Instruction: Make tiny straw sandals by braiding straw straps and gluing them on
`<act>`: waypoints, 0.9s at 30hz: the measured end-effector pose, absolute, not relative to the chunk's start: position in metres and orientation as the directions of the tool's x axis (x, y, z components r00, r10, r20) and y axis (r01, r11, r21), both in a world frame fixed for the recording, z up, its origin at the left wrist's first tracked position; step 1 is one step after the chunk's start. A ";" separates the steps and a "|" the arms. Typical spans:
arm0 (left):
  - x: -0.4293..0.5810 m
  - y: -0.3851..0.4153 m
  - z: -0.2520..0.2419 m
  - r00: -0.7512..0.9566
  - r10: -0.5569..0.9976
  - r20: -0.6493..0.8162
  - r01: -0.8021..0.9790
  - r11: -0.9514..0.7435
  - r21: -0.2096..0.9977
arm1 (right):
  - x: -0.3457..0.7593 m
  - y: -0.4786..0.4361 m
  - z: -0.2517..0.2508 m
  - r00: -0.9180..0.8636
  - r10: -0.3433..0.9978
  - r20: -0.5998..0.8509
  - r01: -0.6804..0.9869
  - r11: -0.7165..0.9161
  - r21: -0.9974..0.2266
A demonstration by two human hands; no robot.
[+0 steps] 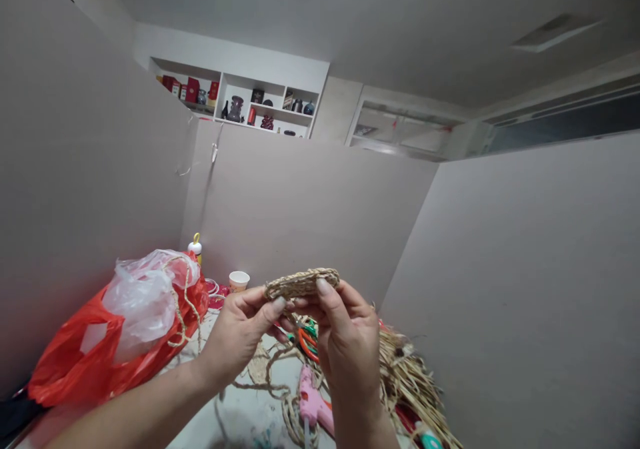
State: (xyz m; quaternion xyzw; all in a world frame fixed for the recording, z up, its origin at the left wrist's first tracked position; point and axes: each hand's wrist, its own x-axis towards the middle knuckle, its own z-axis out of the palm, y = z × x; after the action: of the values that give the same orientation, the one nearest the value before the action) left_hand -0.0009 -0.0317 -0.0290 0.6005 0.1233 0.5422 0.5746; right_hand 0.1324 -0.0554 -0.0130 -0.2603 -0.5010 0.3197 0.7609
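A small woven straw piece, made of braided cord, is held up above the table. My left hand pinches its left end between thumb and fingers. My right hand grips its right end, the thumb lying on the near face. Below the hands, a pink glue gun rests on the table among loops of braided cord. Orange and green handles show just behind my right hand.
A red plastic bag with clear plastic stands at the left. A paper cup and a white bottle are near the back partition. Dry straw lies at the right, by a green-capped item.
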 end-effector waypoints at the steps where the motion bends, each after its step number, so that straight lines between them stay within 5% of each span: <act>1: -0.002 -0.031 -0.029 0.369 0.777 0.510 -0.478 -0.312 0.821 | 0.131 -0.055 -0.013 0.275 0.760 0.589 -0.245 0.648 -0.722; 5: -0.011 -0.026 -0.024 0.336 0.793 0.508 -0.452 -0.337 0.826 | 0.137 -0.052 -0.010 0.148 0.818 0.556 -0.259 0.574 -0.777; 8: -0.025 -0.020 -0.015 0.351 0.788 0.506 -0.363 -0.383 0.849 | 0.156 -0.051 -0.004 -0.032 0.867 0.497 -0.079 0.493 -0.866; 10: -0.034 -0.014 -0.009 0.384 0.777 0.499 -0.251 -0.433 0.866 | 0.171 -0.053 0.000 0.014 0.876 0.483 0.090 0.480 -0.873; 13: -0.044 -0.008 -0.006 0.455 0.752 0.477 -0.030 -0.523 0.852 | 0.181 -0.062 0.002 0.185 0.783 0.593 0.336 0.517 -0.787; 17: -0.042 -0.009 -0.010 0.566 0.684 0.461 0.186 -0.651 0.736 | 0.165 -0.074 0.002 -0.049 0.738 0.673 0.606 0.558 -0.568; 21: -0.036 -0.015 -0.013 0.644 0.599 0.476 0.200 -0.732 0.651 | 0.148 -0.071 -0.001 -0.296 0.757 0.582 0.683 0.594 -0.425; 27: -0.031 -0.018 -0.014 0.619 0.648 0.444 0.155 -0.655 0.739 | 0.152 -0.064 -0.004 -0.279 0.797 0.536 0.684 0.556 -0.471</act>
State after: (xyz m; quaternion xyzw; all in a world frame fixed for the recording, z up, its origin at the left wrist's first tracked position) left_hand -0.0312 -0.0181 -0.0144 0.8337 0.2408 0.3640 0.3383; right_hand 0.1525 -0.0639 -0.0038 -0.4651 -0.7962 0.0740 0.3799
